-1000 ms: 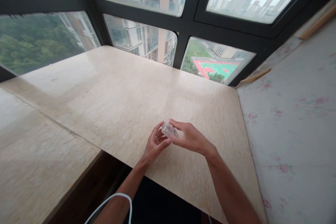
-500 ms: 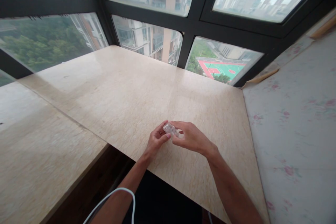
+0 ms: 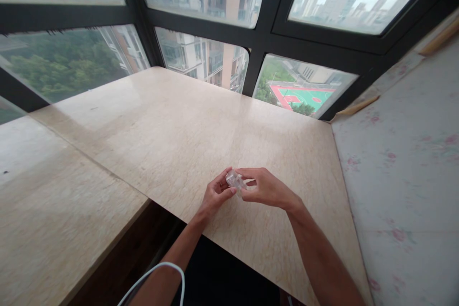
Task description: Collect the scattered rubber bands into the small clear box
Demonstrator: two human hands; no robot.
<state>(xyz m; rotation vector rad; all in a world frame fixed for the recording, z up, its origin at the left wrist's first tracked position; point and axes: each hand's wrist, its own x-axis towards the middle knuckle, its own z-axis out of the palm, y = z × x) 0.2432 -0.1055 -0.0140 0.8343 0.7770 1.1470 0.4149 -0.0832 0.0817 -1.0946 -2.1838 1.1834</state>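
Note:
A small clear, see-through object, perhaps plastic or glass, is held between my two hands above the stone counter. On its left side the fingers and thumb of my left hand pinch it. From the right, my right hand grips it between thumb and forefinger, with a gap showing between those fingers. Its exact kind is too small to make out.
A white cable loops over my left forearm. Dark window frames border the counter's far side, and a flowered wall rises at the right. At the lower left the counter edge drops to a dark gap.
Both hands and the clear object have shifted slightly right and down in the picture. The right thumb and fingers sit a little farther to the right on the object. The view has tilted slightly.

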